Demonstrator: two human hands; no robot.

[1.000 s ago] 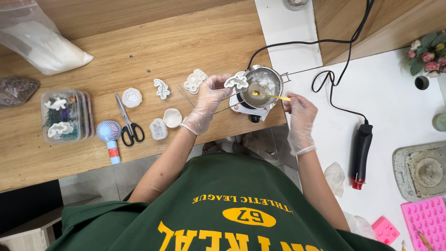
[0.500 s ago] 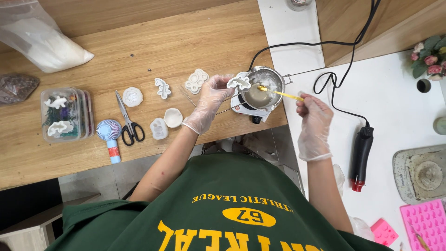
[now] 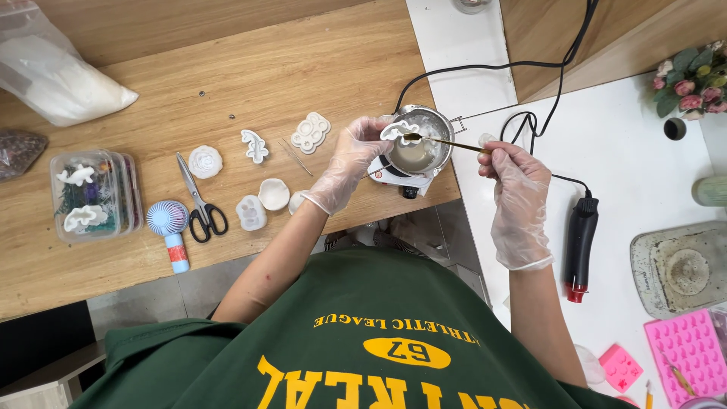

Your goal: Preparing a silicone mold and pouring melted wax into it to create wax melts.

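Both hands wear clear gloves. My left hand (image 3: pixel 350 160) holds a small white flower-shaped mould (image 3: pixel 399 132) over the rim of a small metal pot (image 3: pixel 421 148) that sits on a little electric heater. My right hand (image 3: pixel 512 189) pinches a thin gold spoon (image 3: pixel 445 142) whose tip reaches over the mould and the pale liquid in the pot. The pot stands at the near right corner of the wooden table (image 3: pixel 227 91).
Several white moulds (image 3: pixel 310 132), black-handled scissors (image 3: pixel 200 206), a small blue fan (image 3: pixel 170 229), a clear box of decorations (image 3: pixel 89 195) and a plastic bag (image 3: pixel 53 79) lie on the wood. A black heat gun (image 3: pixel 579 246), pink moulds (image 3: pixel 686 353), a grey dish (image 3: pixel 680 269) and flowers (image 3: pixel 689 79) are on the white table.
My right hand has moved slightly right and lifted the gold spoon out of the pot, bringing its tip over the white mould. My left hand stays at the pot rim.
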